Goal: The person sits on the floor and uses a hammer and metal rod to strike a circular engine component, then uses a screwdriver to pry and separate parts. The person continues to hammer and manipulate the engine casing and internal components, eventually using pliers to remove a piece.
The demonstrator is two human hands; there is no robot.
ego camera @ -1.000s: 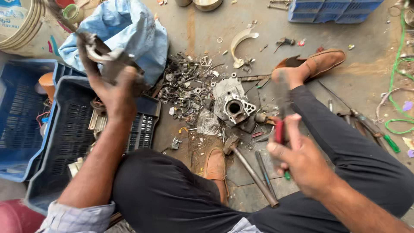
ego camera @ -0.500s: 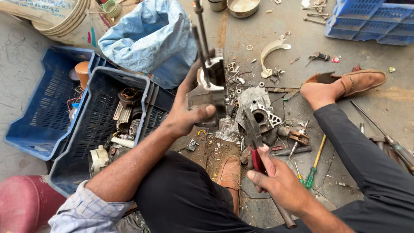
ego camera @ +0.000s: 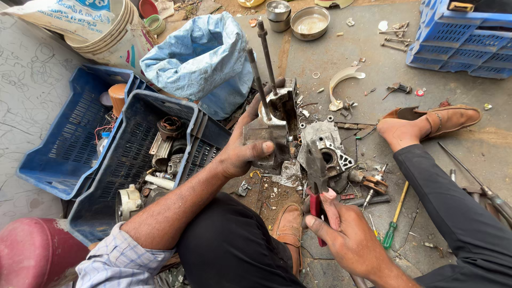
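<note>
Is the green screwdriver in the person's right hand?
No, the right hand grips red-handled pliers; the green screwdriver lies on the floor beside it.

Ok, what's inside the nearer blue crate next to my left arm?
The nearer blue crate holds greasy motor parts: a copper-wound coil and a whitish housing. The left forearm covers its near right corner, so anything there is hidden.

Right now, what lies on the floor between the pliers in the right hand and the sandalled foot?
In the head view: a grey metal casting, a small rotor part and a green-handled screwdriver.
</note>
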